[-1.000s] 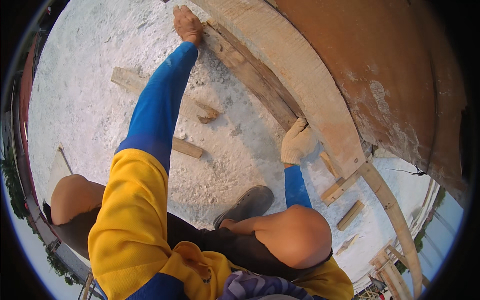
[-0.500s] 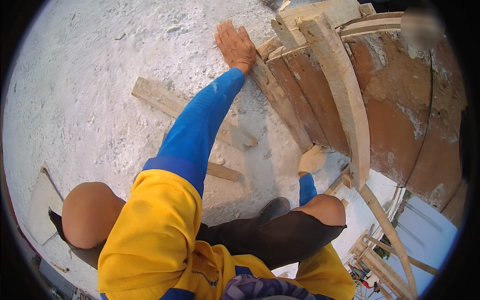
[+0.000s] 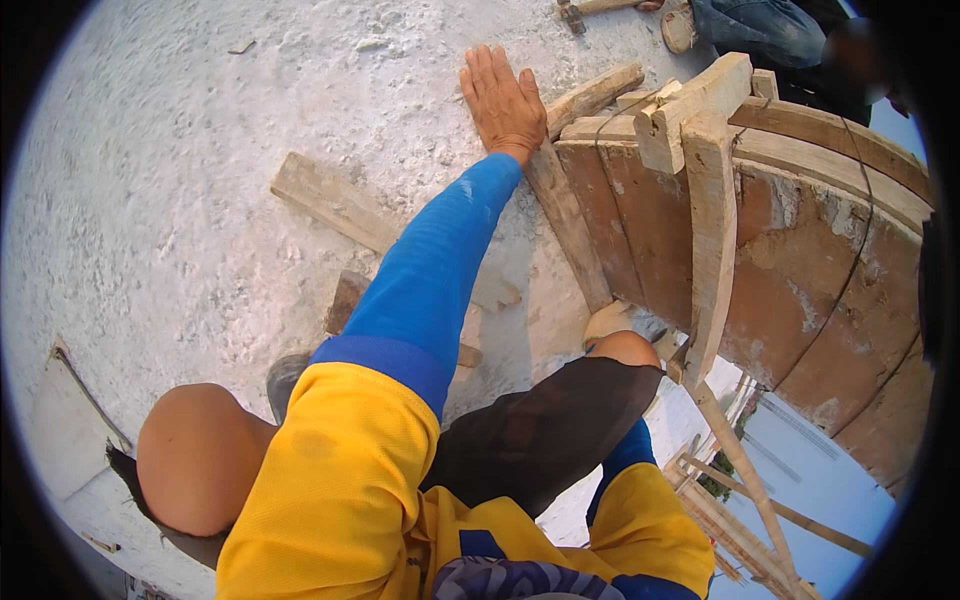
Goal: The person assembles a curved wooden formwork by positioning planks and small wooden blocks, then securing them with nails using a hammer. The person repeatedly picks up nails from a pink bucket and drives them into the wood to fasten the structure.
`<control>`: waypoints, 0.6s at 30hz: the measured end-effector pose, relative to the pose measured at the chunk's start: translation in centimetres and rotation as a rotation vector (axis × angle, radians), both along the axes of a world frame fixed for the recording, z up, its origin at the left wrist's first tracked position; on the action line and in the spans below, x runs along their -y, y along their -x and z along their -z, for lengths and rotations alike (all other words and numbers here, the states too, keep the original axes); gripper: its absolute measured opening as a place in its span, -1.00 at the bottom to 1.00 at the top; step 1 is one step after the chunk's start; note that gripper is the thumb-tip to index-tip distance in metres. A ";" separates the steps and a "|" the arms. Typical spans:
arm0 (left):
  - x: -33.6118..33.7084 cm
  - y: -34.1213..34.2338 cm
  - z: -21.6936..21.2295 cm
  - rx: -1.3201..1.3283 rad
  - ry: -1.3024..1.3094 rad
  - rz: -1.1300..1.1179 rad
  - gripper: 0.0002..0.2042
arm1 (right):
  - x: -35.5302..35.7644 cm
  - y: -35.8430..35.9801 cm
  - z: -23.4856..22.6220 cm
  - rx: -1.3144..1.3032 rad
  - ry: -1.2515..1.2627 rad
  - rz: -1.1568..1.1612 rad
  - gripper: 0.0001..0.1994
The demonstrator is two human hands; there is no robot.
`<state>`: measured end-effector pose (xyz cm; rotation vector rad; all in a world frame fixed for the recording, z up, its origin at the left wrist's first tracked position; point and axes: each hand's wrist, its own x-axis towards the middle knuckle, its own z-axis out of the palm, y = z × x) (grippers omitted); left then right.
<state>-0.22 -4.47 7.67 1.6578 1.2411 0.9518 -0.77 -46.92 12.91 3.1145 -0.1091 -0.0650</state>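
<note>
My bare left hand (image 3: 504,105) lies palm down with its fingers stretched out, its heel against the upper end of a wooden batten (image 3: 566,220). This batten runs along the edge of a brown-faced panel (image 3: 660,230). A blue sleeve covers my left arm. My right hand (image 3: 607,319), in a pale glove, is low beside the batten's lower end. My right knee hides most of it, so its fingers do not show. Across the panel stands a curved-looking wooden brace (image 3: 708,250), joined to a short timber block (image 3: 700,105).
Loose planks (image 3: 335,200) lie on the rough whitish ground, one partly under my left arm. At the top, a hammer (image 3: 572,17) rests near a co-worker in jeans (image 3: 765,30). A dark wire (image 3: 850,270) crosses the panel. Wooden poles (image 3: 740,450) stand at the lower right.
The view has shifted, bringing the co-worker and hammer in at the top. My left hand stays by the batten's end. My right knee now covers more of my gloved right hand.
</note>
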 end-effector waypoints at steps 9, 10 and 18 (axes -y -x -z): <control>0.0 0.2 0.2 0.081 -0.038 -0.011 -0.39 | 1.1 -0.5 0.0 0.110 -0.094 -0.060 -0.53; 0.0 0.2 0.3 0.085 -0.072 -0.027 -0.40 | 1.2 -0.6 0.0 0.124 -0.101 -0.064 -0.53; 0.0 -0.1 0.6 0.075 -0.046 -0.041 -0.42 | 2.4 -1.4 -0.2 0.192 -0.120 -0.102 -0.51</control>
